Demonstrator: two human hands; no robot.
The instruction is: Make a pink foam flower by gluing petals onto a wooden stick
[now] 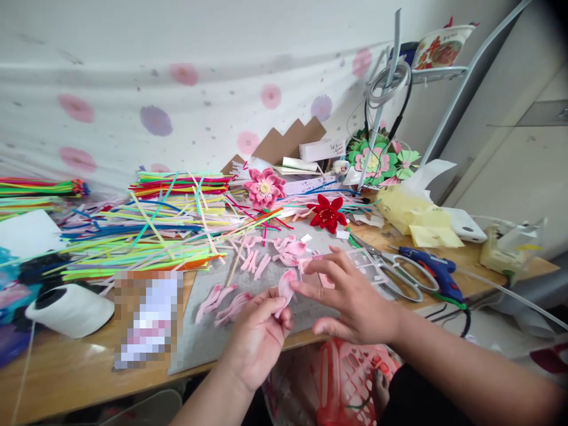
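My left hand [261, 331] pinches a pink fuzzy petal [287, 285] near its lower end, above the front of a grey mat [195, 349]. Spread fingers of my right hand [346, 296] are beside the petal, one fingertip at or very close to its right edge. More pink petals [290, 249] lie in a cluster behind the hands. Further petals [213, 302] rest on the mat to the left, along with short pink pieces [255, 264].
Bundles of colourful pipe cleaners [146, 254] cover the back left. A white thread cone [71, 310] lies at left. A pink flower [265, 188] and a red flower [327, 213] are behind the mat. Scissors [408, 275] and a blue glue gun [432, 269] lie right. Below is a pink basket [328, 384].
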